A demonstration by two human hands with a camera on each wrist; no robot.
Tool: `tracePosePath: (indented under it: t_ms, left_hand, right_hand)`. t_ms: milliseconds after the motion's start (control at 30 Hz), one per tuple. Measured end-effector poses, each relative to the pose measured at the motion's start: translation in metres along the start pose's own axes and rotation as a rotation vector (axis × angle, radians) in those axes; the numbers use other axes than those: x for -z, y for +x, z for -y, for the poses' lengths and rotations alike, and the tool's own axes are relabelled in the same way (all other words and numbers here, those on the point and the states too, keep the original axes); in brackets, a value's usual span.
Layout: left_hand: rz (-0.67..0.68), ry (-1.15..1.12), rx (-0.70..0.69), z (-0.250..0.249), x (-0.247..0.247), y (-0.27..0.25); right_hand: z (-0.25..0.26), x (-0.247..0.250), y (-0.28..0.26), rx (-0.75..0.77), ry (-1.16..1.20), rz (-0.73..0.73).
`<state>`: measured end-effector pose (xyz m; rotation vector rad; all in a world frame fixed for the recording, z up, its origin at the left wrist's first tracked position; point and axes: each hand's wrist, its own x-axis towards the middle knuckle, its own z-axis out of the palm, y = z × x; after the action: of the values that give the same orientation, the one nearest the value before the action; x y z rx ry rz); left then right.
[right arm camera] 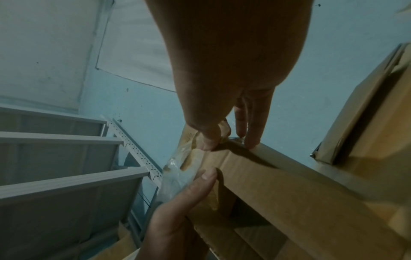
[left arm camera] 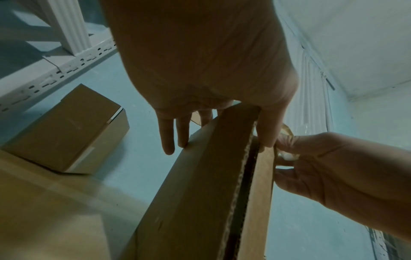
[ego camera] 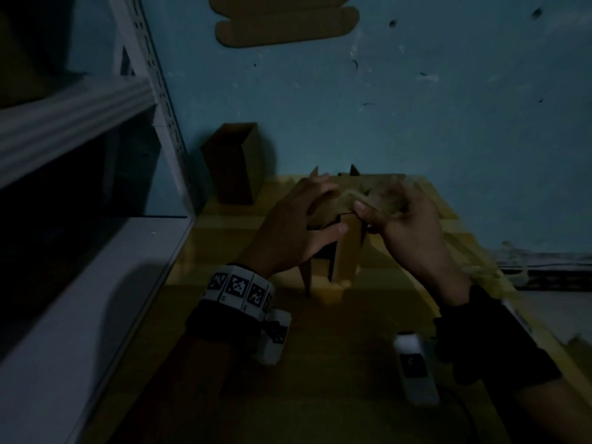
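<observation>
An open brown cardboard box (ego camera: 344, 251) stands on the yellow table (ego camera: 224, 238). My left hand (ego camera: 331, 208) grips its top edge: in the left wrist view the fingers (left arm camera: 169, 139) lie on one side of the flap (left arm camera: 200, 193) and the thumb on the other. My right hand (ego camera: 379, 203) pinches a crinkled clear plastic packet (ego camera: 352, 195) at the box's top. In the right wrist view the right hand (right arm camera: 231, 144) pinches the packet (right arm camera: 177, 168) while my left thumb (right arm camera: 205, 176) presses it against the box (right arm camera: 289, 193). The packet's contents are too dim to tell.
A second, taller cardboard box (ego camera: 234, 165) stands at the table's back left against the blue wall. White metal shelving (ego camera: 80, 123) runs along the left. Flat cardboard (right arm camera: 367, 105) is stacked at the right. A flattened cardboard sheet (ego camera: 285, 24) hangs high on the wall.
</observation>
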<state>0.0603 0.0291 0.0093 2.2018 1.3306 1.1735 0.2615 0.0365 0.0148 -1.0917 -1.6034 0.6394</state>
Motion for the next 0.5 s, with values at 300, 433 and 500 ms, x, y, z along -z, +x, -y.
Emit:
tracePosePath:
  t_ms: [300,433,500]
  left_hand:
    - [-0.011,0.013,0.035,-0.003,0.002,0.0]
    - [-0.01,-0.055,0.055,-0.005,0.004,-0.001]
    - [-0.013,-0.061,0.058,-0.006,0.004,-0.001]
  right_hand:
    - [0.006,0.004,0.002,0.049,0.032,-0.004]
    - [0.009,0.007,0.001,-0.019,0.154,-0.02]
    - [0.011,0.008,0.001,-0.067,0.241,-0.026]
